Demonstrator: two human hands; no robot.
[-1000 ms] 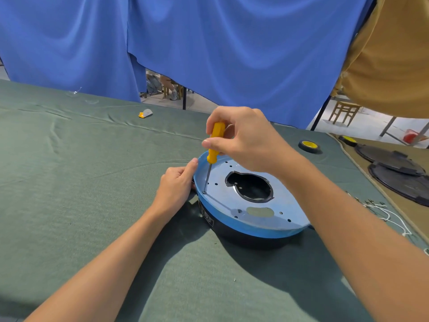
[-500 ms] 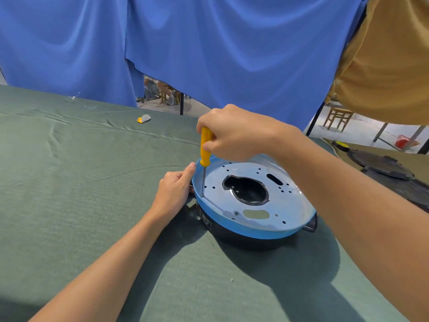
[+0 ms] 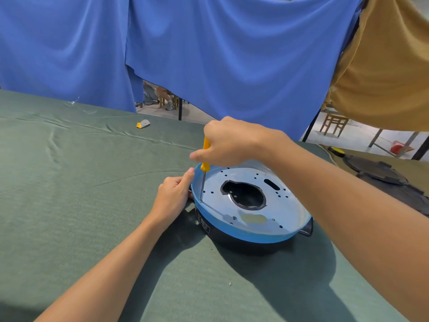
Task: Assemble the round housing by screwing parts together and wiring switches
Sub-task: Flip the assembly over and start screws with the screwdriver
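housing [image 3: 243, 234]: mid-table on green cloth [image 3: 92, 205], plate [image 3: 287, 205] up
screwdriver [image 3: 205, 164]: upright, tip in left-edge plate hole
right hand [image 3: 229, 142]: clenched round its handle
left hand [image 3: 173, 198]: curled, gripping housing's left rim
do: keep shaft vertical, press down, brace housing

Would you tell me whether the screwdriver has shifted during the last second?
No; the screwdriver keeps its tip in the same hole near the round housing's left rim.

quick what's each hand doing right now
Left hand: holds the round housing at its rim, thumb on top.
Right hand: grips the yellow screwdriver, tip down on the housing.
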